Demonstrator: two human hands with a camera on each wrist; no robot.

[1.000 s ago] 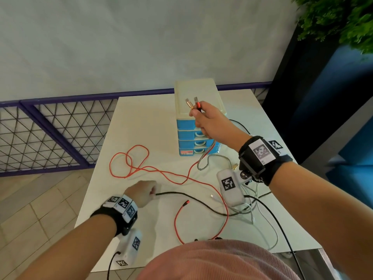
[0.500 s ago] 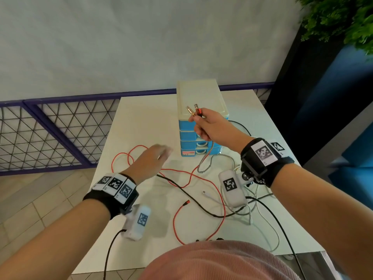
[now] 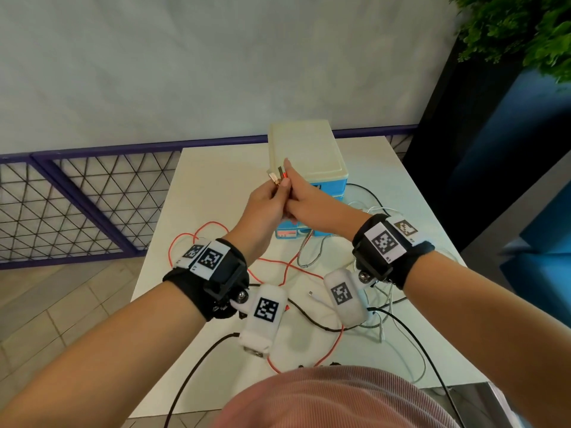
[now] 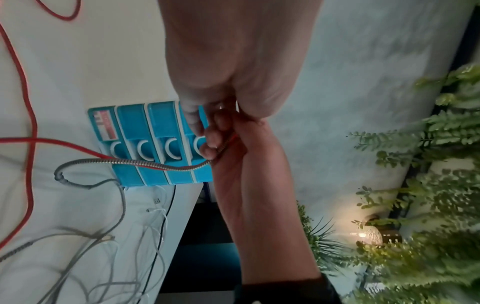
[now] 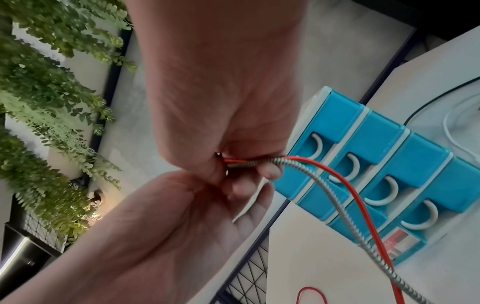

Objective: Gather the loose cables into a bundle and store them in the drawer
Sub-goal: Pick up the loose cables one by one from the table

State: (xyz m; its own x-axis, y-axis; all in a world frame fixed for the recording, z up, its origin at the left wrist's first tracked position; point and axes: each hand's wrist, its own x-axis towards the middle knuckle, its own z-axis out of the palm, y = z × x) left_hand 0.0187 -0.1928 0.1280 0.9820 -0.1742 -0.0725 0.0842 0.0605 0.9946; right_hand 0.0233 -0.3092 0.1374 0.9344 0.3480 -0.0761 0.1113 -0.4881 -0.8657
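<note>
Both hands meet in the air in front of the blue drawer unit, whose drawers are all closed. My right hand grips a red cable and a grey braided cable just below their plugs, with its index finger straight. My left hand closes round the same cable ends from the left. Both cables hang down to the white table. The red cable loops across it, and a black cable and white cables lie loose near the front.
A purple railing with wire mesh runs behind and left of the table. Green plants and dark blue furniture stand to the right. Tiled floor shows past the table's left edge.
My left hand has left the black cable on the table, risen and joined my right hand at the plug ends. My right hand has stayed in front of the drawer unit.
</note>
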